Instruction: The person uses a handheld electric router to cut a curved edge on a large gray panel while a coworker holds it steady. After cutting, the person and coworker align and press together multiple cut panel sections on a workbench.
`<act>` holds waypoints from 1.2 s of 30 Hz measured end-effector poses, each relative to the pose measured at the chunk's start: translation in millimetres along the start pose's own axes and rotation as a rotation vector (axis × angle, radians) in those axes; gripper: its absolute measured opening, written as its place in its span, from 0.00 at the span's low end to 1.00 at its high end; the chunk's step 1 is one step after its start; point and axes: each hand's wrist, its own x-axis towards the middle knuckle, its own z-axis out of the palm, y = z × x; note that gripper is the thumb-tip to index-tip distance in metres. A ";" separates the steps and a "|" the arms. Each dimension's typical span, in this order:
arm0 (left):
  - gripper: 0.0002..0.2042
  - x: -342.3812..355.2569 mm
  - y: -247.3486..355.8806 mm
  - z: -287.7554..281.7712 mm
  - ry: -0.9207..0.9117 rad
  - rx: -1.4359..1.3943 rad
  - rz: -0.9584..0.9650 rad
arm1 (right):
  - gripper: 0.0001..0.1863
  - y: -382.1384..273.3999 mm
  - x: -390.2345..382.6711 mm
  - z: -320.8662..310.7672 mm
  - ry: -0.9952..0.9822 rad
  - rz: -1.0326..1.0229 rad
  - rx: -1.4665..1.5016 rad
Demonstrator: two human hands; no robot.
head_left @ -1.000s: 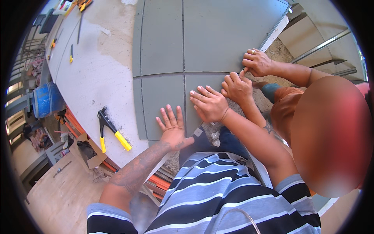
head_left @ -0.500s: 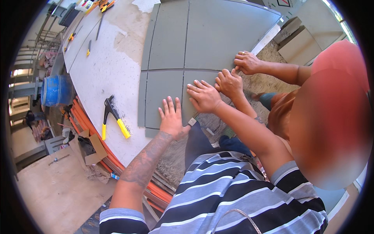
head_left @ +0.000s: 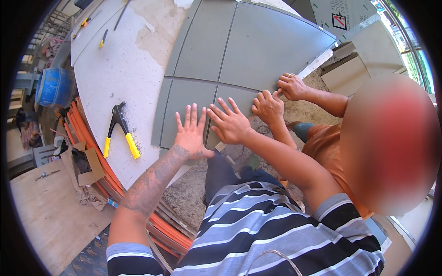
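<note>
A large grey panel (head_left: 191,94) scored with straight dark grooves lies on the white worktop. My left hand (head_left: 190,135) rests spread on its near part, with the thumb stretched toward the near edge. Close beside it, my right hand (head_left: 230,123) is also open, palm down, fingers across a groove. Neither of my hands holds anything. At the panel's right edge a co-worker's curled hands, one higher (head_left: 292,86) and one lower (head_left: 269,108), press or grip the rim; their fingertips are partly hidden. A hand riveter (head_left: 120,118) with yellow grips lies left of the panel.
On the worktop (head_left: 99,73) at far left lie a yellow-handled cutter (head_left: 103,39) and other tools. Beyond its left edge stand a blue barrel (head_left: 55,87), orange tubes (head_left: 94,147) and an open cardboard box (head_left: 92,171). The co-worker in orange (head_left: 322,154) stands close at right.
The whole view has shifted, moving the panel and riveter slightly up and left in it. My right hand has slid nearer the panel's near edge. The co-worker's hands stay at the right edge.
</note>
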 end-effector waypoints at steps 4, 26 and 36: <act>0.81 15.2 -12.4 9.7 -0.111 -0.051 0.022 | 0.32 8.3 2.0 -3.4 -0.078 -0.077 0.110; 0.75 34.4 -25.9 13.3 -0.293 -0.119 0.153 | 0.23 7.7 8.3 12.2 0.184 0.048 0.182; 0.74 34.0 -25.7 12.7 -0.291 -0.116 0.158 | 0.24 8.4 8.8 9.2 0.190 0.041 0.182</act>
